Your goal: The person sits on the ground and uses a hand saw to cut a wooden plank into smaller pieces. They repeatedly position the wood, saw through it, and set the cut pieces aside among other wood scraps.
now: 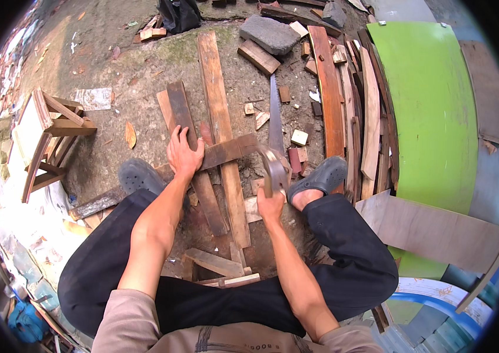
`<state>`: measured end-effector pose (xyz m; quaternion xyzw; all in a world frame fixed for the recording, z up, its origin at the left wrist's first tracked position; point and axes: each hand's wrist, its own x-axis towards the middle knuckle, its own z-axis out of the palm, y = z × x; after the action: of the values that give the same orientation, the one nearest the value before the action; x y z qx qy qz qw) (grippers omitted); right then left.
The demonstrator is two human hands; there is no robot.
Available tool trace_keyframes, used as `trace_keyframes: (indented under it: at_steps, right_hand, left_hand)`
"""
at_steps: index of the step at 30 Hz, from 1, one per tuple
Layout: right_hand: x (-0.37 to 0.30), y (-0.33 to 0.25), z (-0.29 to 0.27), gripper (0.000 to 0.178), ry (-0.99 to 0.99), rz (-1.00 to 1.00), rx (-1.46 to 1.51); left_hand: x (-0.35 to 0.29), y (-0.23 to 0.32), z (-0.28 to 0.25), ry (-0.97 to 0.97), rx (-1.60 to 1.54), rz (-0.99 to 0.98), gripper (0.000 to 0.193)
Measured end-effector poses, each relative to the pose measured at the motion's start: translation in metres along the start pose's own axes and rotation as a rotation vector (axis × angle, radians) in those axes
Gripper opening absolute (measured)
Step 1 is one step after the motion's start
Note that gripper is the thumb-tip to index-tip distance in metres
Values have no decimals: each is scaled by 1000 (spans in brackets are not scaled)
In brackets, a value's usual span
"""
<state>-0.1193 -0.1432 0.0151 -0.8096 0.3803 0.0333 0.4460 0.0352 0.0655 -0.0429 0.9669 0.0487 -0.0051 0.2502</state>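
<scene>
My left hand [185, 154] lies with its fingers stretched out over crossed wooden pieces, where a dark upright slat [180, 106] meets a crosswise plank [229, 150]. The crosswise plank rests over a long brown plank [224, 126]. My right hand [270, 203] is wrapped round a hammer [274, 169], smeared by motion, close to the right end of the crosswise plank. Most of the handle is hidden in my fist. A saw blade [275, 115] lies on the ground just beyond the hammer.
A small wooden stool [49, 138] stands at the left. Stacked planks [327, 88] and a green panel [429, 112] lie at the right. A grey stone block [269, 34] is at the far side, with wood offcuts [299, 137] nearby. My clogs [320, 178] flank the wood.
</scene>
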Motion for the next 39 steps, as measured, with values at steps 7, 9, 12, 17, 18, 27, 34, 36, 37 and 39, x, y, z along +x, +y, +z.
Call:
trace_keyframes:
  at_steps: [7, 9, 12, 17, 18, 27, 34, 36, 37, 39]
  right_hand:
    - [-12, -32, -21, 27, 29, -241, -25]
    - [-11, -21, -16, 26, 51, -270, -16]
    - [-3, -3, -12, 27, -101, 87, -283]
    - [-15, -36, -40, 31, -33, 212, -188]
    - [-23, -37, -45, 31, -15, 236, -146]
    - [-65, -41, -83, 29, -25, 452, 223]
    - [-113, -52, -112, 21, -85, 403, 406]
    - [-117, -50, -114, 21, -84, 403, 420]
    - [-118, -49, -115, 20, -86, 403, 426]
    - [-117, -46, -116, 26, -112, 465, 340]
  left_hand:
    - [2, -7, 0, 3, 15, -20, 55]
    - [-1, -7, 0, 0, 16, 5, 55]
    - [-1, 0, -1, -7, 25, 18, 54]
    - [-10, -4, 5, 39, 31, 117, 50]
    - [-11, 1, 5, 25, 9, 163, 49]
    - [-11, 106, 1, -366, 7, 545, 68]
    - [6, 114, 8, -455, -43, 413, 52]
    - [6, 116, 9, -448, 9, 434, 51]
    - [6, 117, 9, -443, 35, 443, 51]
    - [5, 117, 7, -463, 37, 438, 51]
